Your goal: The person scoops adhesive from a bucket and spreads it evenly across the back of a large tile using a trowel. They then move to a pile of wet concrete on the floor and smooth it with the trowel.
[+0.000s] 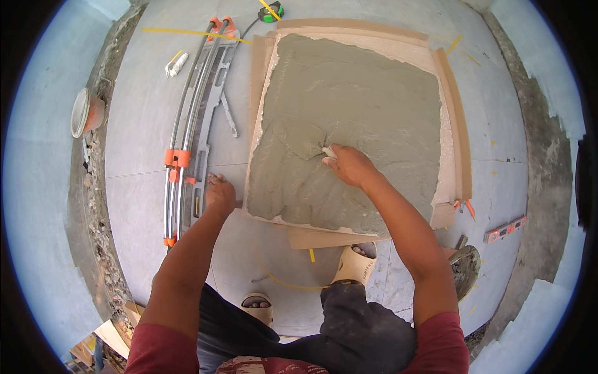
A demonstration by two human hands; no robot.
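Wraps a small pale-handled trowel (328,151) in the right grip (351,166), pressed together around the handle, with blade too buried and coated to make out. Works near the middle of the grey mortar (355,93), among ridges and drag marks. Covers nearly all of a broad squarish slab (445,174) lying flat before both feet, leaving a pale strip bare along the upper and right edges.

Looks well along, judging by that coverage: spread almost edge to edge, but not yet evened out. Seems to leave the ridges around the trowel to smooth and perhaps the bare strip to fill.

Hangs low with the left hand (221,194), between the slab's left edge and the orange-carriaged tile cutter (179,159); impossible to see whether spread, pinching or merely touching.

Can see cardboard (460,134) under and around the slab; farther out, on the grey floor (140,206), a tape measure (271,12) beyond the top edge and a red level (505,229) off to the right.
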